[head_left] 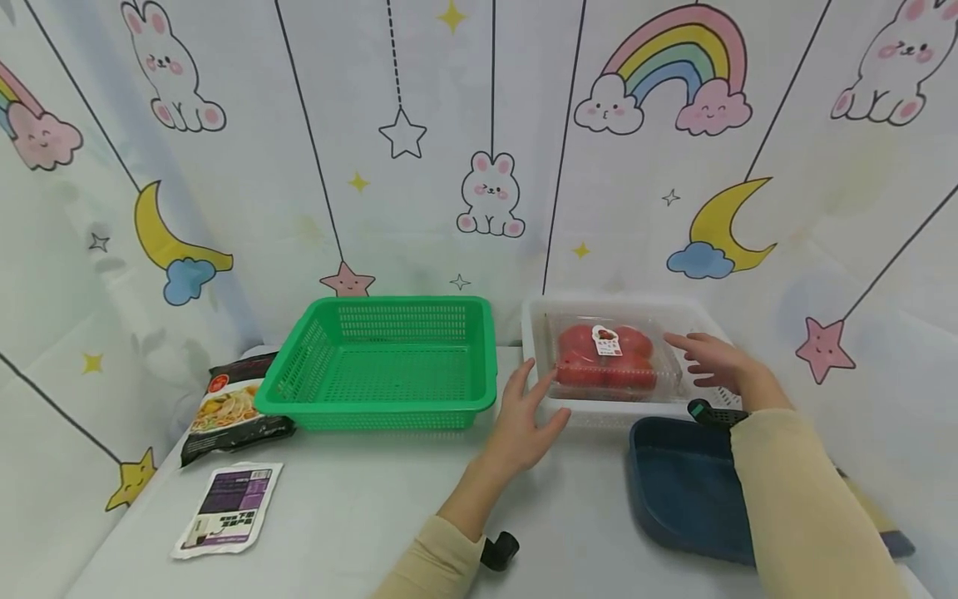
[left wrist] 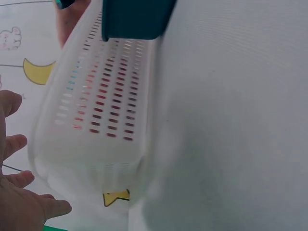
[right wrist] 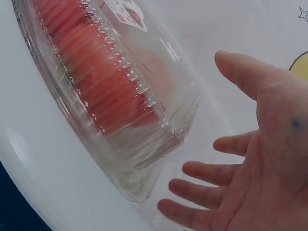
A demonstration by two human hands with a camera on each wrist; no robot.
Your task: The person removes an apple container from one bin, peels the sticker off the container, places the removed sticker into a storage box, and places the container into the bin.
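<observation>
A clear plastic box of tomatoes point(head_left: 576, 353) with a white label lies inside the white basket point(head_left: 533, 329). My right hand point(head_left: 714, 362) hovers over the basket's right side, fingers spread and holding nothing. In the right wrist view, its fingertips point(right wrist: 180, 207) are apart from the end of the box point(right wrist: 110, 82). On the basket's other side, my left hand point(head_left: 520, 424) is at the front left corner with spread fingers and nothing in them. The left wrist view shows the slotted front wall of the basket point(left wrist: 91, 149) beyond those fingers.
A green basket point(head_left: 374, 420) stands to the left of the white one. Front right is a dark blue bin point(head_left: 674, 499), partly behind the right sleeve. A black noodle packet point(head_left: 232, 408) and a white-and-purple pouch point(head_left: 232, 507) lie at the left of the table.
</observation>
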